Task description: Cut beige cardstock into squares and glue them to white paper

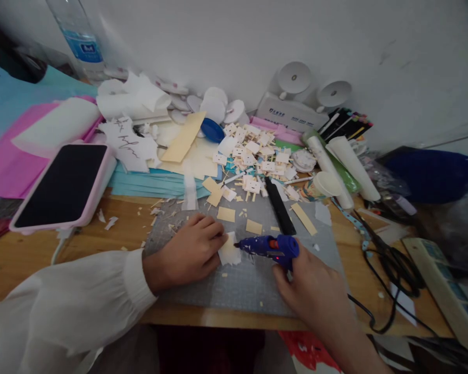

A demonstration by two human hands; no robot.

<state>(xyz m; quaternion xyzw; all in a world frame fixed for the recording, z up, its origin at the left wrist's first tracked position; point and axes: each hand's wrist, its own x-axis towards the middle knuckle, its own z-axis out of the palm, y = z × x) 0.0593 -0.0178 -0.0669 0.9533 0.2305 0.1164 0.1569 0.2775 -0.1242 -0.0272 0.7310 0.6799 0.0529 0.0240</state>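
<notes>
- Left hand [191, 249]: resting on the grey cutting mat [237, 280], fingers [212, 231] curled together and pressing down the left edge of a small white paper piece [230, 252].
- Right hand [315, 288]: fingers wrapped around the handle of a blue glue gun [271, 246], held low over the mat.
- Glue gun nozzle: pointing left, tip at the right edge of the white paper piece, just beside the left fingertips.
- Cutting mat: lying on the wooden desk [113, 234], scattered with tan card offcuts [226, 214] and a black strip [280, 206].
- Pile of small cut card pieces [253, 156]: behind the mat, toward the wall.
- Phone in pink case [62, 187]: face up at the far left, well apart from both hands.
- Black scissors [398, 262] and black cable [374, 311]: right of the mat.
- Paper cup [323, 184]: on its side near the mat's back right corner.
</notes>
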